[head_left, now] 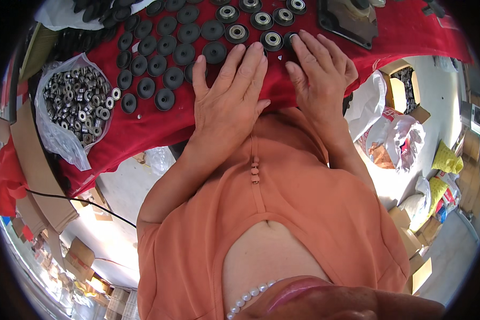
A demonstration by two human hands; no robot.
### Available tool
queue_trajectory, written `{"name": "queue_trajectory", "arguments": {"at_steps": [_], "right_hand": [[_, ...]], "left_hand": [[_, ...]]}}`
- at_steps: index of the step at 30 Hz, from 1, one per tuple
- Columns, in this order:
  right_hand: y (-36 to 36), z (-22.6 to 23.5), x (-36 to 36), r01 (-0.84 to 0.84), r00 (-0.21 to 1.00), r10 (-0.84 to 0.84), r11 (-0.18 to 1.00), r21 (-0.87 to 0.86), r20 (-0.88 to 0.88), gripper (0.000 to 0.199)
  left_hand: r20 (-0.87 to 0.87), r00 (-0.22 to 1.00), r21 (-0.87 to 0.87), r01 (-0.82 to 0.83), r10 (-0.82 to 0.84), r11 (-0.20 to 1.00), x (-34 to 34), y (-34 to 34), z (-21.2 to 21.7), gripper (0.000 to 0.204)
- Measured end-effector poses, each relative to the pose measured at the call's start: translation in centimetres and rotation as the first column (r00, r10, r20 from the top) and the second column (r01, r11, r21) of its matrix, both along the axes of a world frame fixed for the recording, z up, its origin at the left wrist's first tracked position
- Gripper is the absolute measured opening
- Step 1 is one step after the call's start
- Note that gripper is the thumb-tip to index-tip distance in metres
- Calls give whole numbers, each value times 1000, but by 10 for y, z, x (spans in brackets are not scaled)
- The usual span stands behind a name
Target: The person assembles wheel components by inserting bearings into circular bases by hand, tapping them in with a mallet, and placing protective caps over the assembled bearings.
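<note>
Both hands pressing down on black rubber wheels at the red table's near edge

Left hand (226, 101) is lying flat, fingers spread, gripping nothing; right hand (320, 66) is covering a bearing-fitted wheel (290, 38). I'd be seating it squarely with even fingertip pressure, with the bag of bearings (77, 104) sitting well off to the left.

Two hands (226, 101), one bag of bearings (77, 104), roughly thirty black wheels (184, 53).
</note>
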State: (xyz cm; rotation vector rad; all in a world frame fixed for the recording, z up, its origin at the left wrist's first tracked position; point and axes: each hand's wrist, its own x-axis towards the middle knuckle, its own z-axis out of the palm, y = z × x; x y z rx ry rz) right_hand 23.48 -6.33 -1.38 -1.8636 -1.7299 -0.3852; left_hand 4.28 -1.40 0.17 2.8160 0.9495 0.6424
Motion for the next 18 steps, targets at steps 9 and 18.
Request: {"name": "queue_trajectory", "arguments": {"at_steps": [9, 18], "right_hand": [[-2, -8, -1, 4, 997, -4, 1000, -2, -82, 44], [24, 18, 9, -96, 988, 108, 989, 112, -107, 47]], "left_hand": [[-23, 1000, 16, -1, 1, 1000, -2, 0, -4, 82], [129, 991, -101, -8, 21, 995, -22, -1, 16, 78]]}}
